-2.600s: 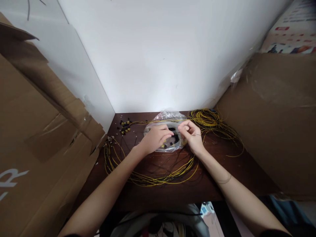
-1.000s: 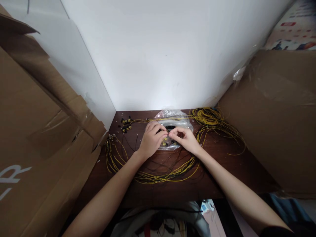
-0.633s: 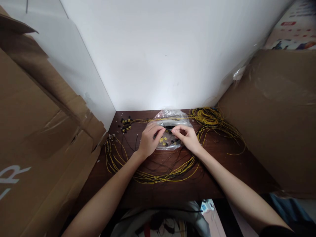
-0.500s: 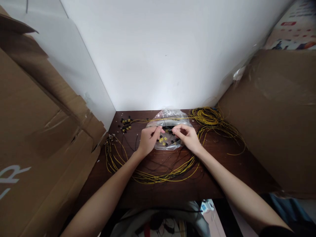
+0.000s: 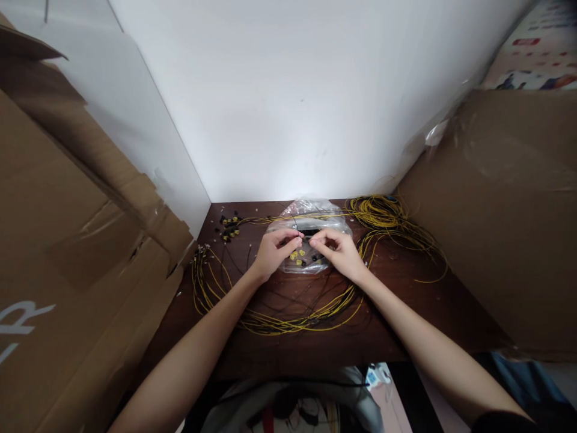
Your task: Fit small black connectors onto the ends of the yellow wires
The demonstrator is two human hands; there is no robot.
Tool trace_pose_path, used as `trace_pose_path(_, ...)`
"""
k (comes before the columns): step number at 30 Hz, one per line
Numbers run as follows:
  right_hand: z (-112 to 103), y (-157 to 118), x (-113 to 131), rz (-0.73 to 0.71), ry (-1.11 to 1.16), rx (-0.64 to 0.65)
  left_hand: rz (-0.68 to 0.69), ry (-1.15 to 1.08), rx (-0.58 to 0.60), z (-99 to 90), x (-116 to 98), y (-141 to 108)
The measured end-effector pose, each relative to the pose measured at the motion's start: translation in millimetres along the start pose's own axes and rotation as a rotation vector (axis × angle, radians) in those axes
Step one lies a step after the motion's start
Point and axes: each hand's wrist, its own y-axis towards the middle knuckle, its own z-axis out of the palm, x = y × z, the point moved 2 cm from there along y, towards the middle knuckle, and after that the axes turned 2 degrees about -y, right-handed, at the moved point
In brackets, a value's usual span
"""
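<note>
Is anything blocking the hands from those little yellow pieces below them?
Nothing solid visibly blocks the left hand or right hand from the yellow pieces; whether the plastic bag covers them is unclear.

- The black wire (image 5: 296,220) is partly hidden by the left hand (image 5: 271,254).
- Whatever is held by the right hand (image 5: 341,255) cannot be made out.
- The cardboard carton (image 5: 49,252) is cut off at left.

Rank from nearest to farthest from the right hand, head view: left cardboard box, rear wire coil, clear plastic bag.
1. Clear plastic bag, overlapped by the right hand.
2. Rear wire coil, back right.
3. Left cardboard box, at the view's edge.
</note>
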Motion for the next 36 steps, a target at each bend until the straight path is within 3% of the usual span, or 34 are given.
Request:
trace_pose_path(11,-0.8,-0.6,8.9,-0.088,-0.135,0.085,-0.028,-0.025,0.096,0.6,0.7,-0.6)
trace_pose_path(19,3.0,-1.1,-0.4,0.134,0.08,0.12,-0.053,-0.06,0.054,1.4,2.2,-0.7)
trace_pose_path(25,1.7,0.9,-1.6,0.075,0.026,0.076,-0.045,-0.062,0.031,1.5,3.9,-0.1)
trace_pose_path(36,-1.4,1.6,-1.9,0.112,0.007,-0.002,-0.054,-0.027,0.03,1.4,1.7,-0.5)
